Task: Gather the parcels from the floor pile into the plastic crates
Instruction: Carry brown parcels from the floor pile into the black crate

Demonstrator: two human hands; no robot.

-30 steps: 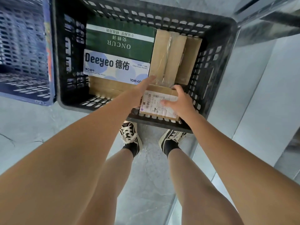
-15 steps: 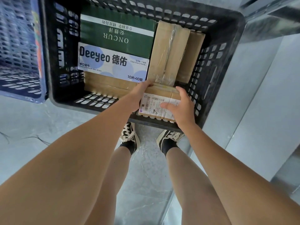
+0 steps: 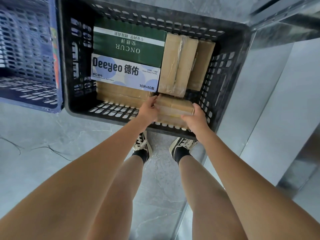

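**Seating a Small Carton in the Black Crate**

Nearest you, at 6 o'clock, your shoes (image 3: 142, 146) stand on the grey floor (image 3: 52, 132), touching the crate's near wall. Just beyond, both hands grasp one small cardboard parcel (image 3: 174, 108): your left hand (image 3: 148, 110) clamps its 9 o'clock end, your right hand (image 3: 194, 116) covers its 3 o'clock end. The parcel sits low inside the black crate (image 3: 240, 66), at the near right corner. Judge it light and rigid; the taped faces may be slick, so hold the short ends, not the top. Farther in, at 12 o'clock, lie a taped brown carton (image 3: 176, 64), a Deeyeo box (image 3: 124, 72) and a green box (image 3: 129, 44). At 10 o'clock stands a blue crate (image 3: 29, 49).
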